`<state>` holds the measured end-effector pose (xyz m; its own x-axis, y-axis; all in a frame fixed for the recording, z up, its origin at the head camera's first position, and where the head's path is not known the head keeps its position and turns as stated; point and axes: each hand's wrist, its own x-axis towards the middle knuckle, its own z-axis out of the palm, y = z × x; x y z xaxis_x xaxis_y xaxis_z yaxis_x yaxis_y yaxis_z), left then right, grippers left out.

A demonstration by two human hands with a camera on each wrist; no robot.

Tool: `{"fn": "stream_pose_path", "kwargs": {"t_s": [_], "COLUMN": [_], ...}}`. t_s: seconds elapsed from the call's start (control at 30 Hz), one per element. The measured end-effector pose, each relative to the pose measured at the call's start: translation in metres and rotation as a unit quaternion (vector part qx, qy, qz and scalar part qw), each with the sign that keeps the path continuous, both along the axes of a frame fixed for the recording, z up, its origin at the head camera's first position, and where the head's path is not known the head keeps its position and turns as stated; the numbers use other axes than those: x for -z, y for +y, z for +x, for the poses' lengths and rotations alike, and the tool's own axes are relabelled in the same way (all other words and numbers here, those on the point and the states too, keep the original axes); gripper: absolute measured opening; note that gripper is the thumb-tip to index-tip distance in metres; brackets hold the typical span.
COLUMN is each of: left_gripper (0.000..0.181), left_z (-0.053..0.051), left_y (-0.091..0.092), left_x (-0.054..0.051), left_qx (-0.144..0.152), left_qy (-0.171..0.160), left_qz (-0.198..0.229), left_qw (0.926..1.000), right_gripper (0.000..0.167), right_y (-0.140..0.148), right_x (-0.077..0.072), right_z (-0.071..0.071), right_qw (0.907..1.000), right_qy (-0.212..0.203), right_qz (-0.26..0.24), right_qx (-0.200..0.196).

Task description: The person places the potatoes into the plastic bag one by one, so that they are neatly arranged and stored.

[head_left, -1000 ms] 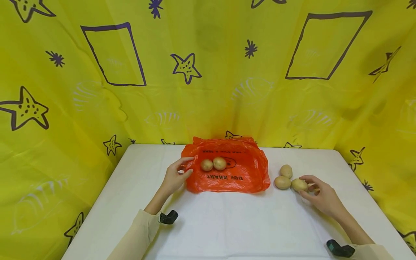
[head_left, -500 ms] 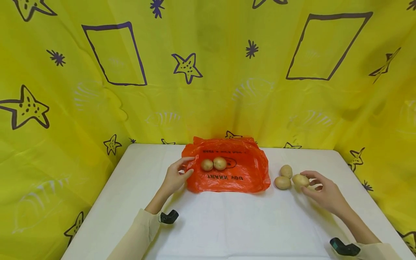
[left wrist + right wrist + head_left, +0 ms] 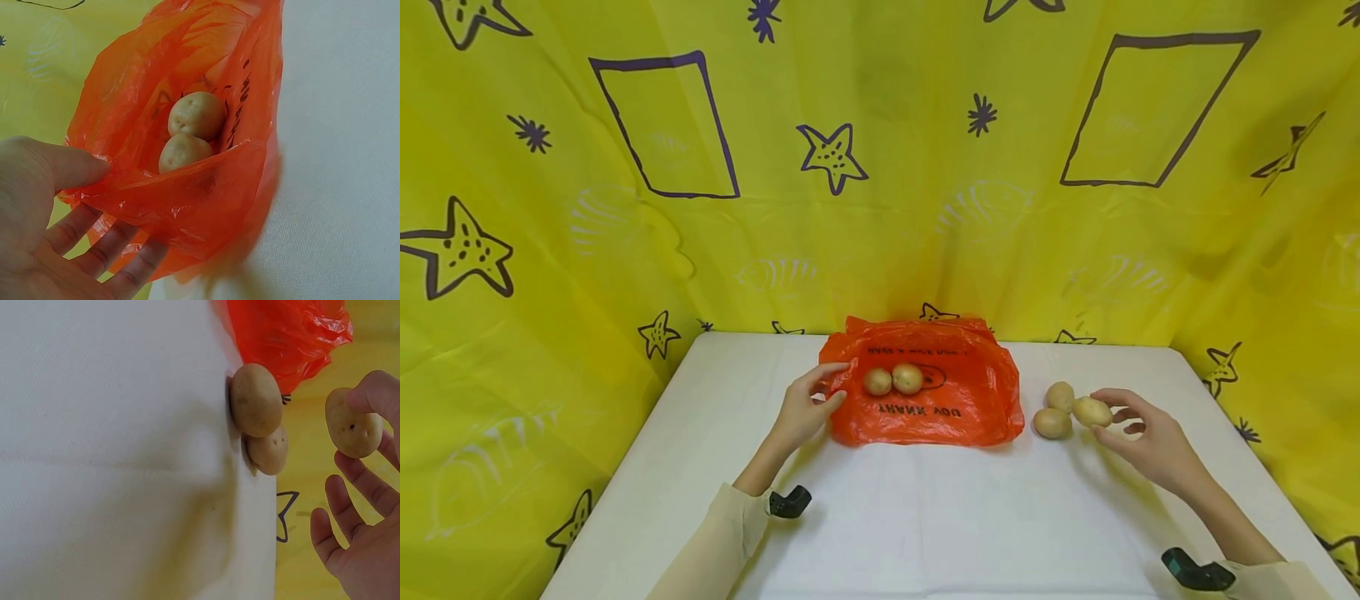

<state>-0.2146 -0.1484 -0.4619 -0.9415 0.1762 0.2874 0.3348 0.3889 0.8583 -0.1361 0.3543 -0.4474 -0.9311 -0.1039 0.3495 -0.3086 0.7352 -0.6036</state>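
Observation:
A red plastic bag (image 3: 970,408) with black print lies with its mouth spread on the white table. Two potatoes (image 3: 197,115) touch each other inside it. My left hand (image 3: 805,410) pinches the bag's left rim between thumb and fingers, as the left wrist view (image 3: 69,206) shows. To the right of the bag, my right hand (image 3: 1157,442) holds a potato (image 3: 353,425) between thumb and fingertips, lifted off the table. Beside it, two more potatoes, one in front (image 3: 1052,423) and one behind (image 3: 1061,396), rest on the table close together.
The white table (image 3: 925,517) ends at a yellow curtain (image 3: 880,233) with star and fish drawings, which hangs behind and on both sides. A black wrist device (image 3: 790,502) sits at the left sleeve, another (image 3: 1197,571) at the right.
My right hand has taken hold of the potato at the right of its group and raised it a little from the table. The left hand stays at the bag's rim.

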Motion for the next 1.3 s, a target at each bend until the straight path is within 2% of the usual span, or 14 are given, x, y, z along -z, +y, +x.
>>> {"fn": "stream_pose_path", "kwargs": {"t_s": [0.7, 0.97, 1.3], "left_gripper": [0.039, 0.039, 0.038], "left_z": [0.001, 0.002, 0.002], "left_y": [0.000, 0.000, 0.000], "left_x": [-0.002, -0.001, -0.001], "left_qx": [-0.007, -0.009, -0.013], "left_qy": [-0.007, 0.001, -0.008], "left_qz": [-0.006, -0.003, -0.008], "left_qw": [0.9999, 1.0000, 0.9999], "right_gripper": [0.046, 0.047, 0.050], "right_y": [-0.027, -0.039, -0.059], "right_x": [-0.012, -0.014, -0.018], "right_z": [0.004, 0.005, 0.004], "right_qw": [0.9993, 0.9982, 0.9954], "right_qy": [0.019, 0.034, 0.039], "right_qz": [-0.024, -0.029, -0.047], "right_qx": [-0.020, -0.041, -0.074]}}
